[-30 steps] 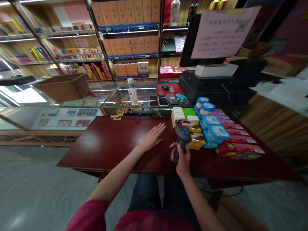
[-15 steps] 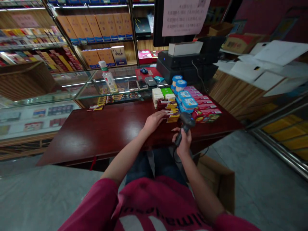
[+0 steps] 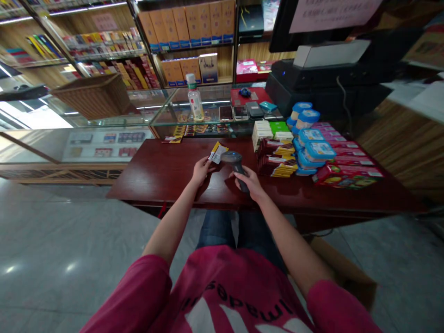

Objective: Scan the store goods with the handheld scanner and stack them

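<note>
Between the fingers of my left hand (image 3: 202, 170) is a small yellow, white and dark red packet (image 3: 217, 152), held up above the dark red wooden table (image 3: 159, 171). My right hand (image 3: 250, 182) grips a dark grey barcode scanner (image 3: 233, 159) by its handle, and the scanner's head is close to the packet's right side. Stacks of similar dark red and yellow packets (image 3: 277, 159) lie to the right of my right hand. Beside them are blue-lidded tubs (image 3: 319, 150) and pink and red boxes (image 3: 350, 171). White and green boxes (image 3: 263, 132) stand behind the packets.
A glass counter behind the table carries a plastic bottle (image 3: 195, 101), phones (image 3: 239, 113) and a computer mouse (image 3: 244, 92). At the back right is a monitor (image 3: 277, 27). A wicker basket (image 3: 93, 95) sits at the left; a cardboard box (image 3: 357, 282) is on the floor.
My left hand has left the packet stacks and moved left with one packet in it. My right hand has brought the scanner left, up to that packet. The view has turned left.
</note>
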### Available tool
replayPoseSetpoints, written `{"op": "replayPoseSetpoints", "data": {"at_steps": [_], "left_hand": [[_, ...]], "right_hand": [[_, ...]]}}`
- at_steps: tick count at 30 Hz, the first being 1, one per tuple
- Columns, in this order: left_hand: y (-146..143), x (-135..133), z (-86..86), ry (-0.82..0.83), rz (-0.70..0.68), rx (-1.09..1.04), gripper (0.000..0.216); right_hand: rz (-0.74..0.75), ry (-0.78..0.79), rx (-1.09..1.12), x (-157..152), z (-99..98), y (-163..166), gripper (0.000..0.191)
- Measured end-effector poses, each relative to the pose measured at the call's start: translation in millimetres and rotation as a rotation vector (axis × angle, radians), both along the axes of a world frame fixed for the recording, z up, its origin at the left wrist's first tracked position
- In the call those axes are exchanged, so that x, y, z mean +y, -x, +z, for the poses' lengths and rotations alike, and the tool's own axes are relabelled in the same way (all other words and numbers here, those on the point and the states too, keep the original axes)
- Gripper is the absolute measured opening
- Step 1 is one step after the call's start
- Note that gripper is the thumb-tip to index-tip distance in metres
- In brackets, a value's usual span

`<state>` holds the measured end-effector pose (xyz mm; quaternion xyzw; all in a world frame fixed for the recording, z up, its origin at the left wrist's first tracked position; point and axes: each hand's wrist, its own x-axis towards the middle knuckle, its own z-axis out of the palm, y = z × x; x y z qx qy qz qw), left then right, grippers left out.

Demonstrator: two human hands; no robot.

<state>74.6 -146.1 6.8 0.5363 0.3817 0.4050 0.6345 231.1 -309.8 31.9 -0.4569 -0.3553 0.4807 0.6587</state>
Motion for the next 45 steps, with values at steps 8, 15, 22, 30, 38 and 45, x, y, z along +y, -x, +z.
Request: {"op": "replayPoseSetpoints", "data": {"at_steps": [8,15,22,30,38,45], "left_hand": [[3,5,-13.3,-0.033,-0.013,-0.087,0.034],[3,4,-20.6,-0.136,0.017,-0.073,0.025],[55,36,-6.7,-0.614,0.187,0.496,0.023],[162,134,8.9,-0.827,0.404,1.109,0.034],[169,201,6.3,-0.820,0.429,1.202,0.042],[171,222,-1.5,-0.834,0.372,1.268,0.048]], "right_hand": [[0.019,-0.023,-0.040,8,-17.8,11,0.043],[-0.009,-0.055,-0.092,4,-14.9,14,0.041],[0.065,-0.003,-0.067,17,-9.5,18,0.042],[0.184,-0.035,-0.057,96,-0.1,50,0.039],[0.264,0.006,-0.029,130,-12.0,62,0.037],[0.307,0.072,-0.059,129,-9.9,59,0.035]]}}
